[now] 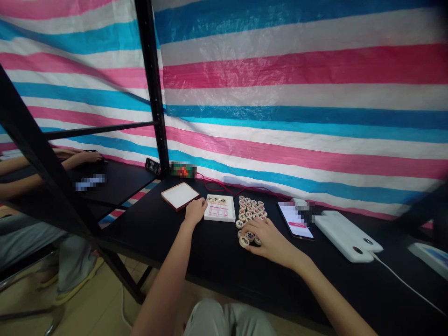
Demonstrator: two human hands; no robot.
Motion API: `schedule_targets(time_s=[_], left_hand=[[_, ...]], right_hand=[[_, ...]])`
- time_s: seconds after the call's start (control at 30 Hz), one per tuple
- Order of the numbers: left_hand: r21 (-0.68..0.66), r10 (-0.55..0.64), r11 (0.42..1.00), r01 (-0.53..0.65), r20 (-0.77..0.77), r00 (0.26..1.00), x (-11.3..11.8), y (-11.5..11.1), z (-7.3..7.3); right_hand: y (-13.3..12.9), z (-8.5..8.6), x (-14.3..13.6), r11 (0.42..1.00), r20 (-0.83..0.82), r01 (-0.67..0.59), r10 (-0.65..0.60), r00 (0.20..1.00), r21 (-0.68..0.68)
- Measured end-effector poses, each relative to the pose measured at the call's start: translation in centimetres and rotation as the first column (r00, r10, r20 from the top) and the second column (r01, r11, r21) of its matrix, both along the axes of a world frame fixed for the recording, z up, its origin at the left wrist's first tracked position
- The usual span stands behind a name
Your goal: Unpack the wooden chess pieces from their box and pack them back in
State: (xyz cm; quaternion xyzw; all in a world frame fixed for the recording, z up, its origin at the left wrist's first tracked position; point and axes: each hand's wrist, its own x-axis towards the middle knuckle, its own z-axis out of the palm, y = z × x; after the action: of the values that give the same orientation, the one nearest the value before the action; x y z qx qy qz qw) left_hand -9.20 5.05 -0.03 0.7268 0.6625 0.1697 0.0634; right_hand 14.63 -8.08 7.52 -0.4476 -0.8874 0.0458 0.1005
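My left hand point(196, 210) has its fingers curled closed at the left rim of a shallow white box point(220, 217). Inside that box, a few round Chinese chess pieces point(216, 200) lie along the far side, above a floor printed with red lines. Over the near end of a block of pieces on the table, my right hand point(264, 237) reaches down. Its thumb and index finger are bent around a Chinese chess piece point(244, 241) with a dark character. Further pieces point(249, 209), with red or dark characters, lie in rows beyond the fingers; the palm partly hides some.
A brown-rimmed white lid point(180, 196) lies left of the box. To the right are a phone point(296, 221) and a white device point(346, 235) with a cable. A black metal post point(154, 88) stands at left; beyond it a person's hands point(84, 158) rest on another table.
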Motion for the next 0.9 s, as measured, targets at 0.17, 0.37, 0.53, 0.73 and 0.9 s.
schedule_targets(time_s=[0.17, 0.37, 0.53, 0.73, 0.9], left_hand=[[-0.017, 0.013, 1.000, -0.013, -0.015, 1.000, 0.1, -0.2, 0.2], [-0.013, 0.012, 1.000, -0.012, -0.012, 1.000, 0.1, -0.5, 0.4], [0.007, 0.006, 1.000, -0.006, -0.017, 1.000, 0.0, -0.5, 0.4], [-0.004, 0.015, 1.000, -0.016, -0.016, 1.000, 0.1, -0.5, 0.3], [-0.012, 0.014, 1.000, -0.015, -0.010, 1.000, 0.1, -0.4, 0.3]], right_hand=[[-1.3, -1.2, 0.2, 0.987, 0.095, 0.020, -0.036, 0.995, 0.161], [-1.5, -2.4, -0.4, 0.972, 0.132, 0.035, -0.067, 0.989, 0.231], [-1.4, -2.7, -0.5, 0.970, 0.111, 0.068, -0.096, 0.989, 0.233], [-1.4, -3.2, -0.5, 0.964, 0.114, 0.093, -0.124, 0.986, 0.249], [-0.8, -2.1, -0.9, 0.962, 0.063, 0.086, -0.106, 0.992, 0.260]])
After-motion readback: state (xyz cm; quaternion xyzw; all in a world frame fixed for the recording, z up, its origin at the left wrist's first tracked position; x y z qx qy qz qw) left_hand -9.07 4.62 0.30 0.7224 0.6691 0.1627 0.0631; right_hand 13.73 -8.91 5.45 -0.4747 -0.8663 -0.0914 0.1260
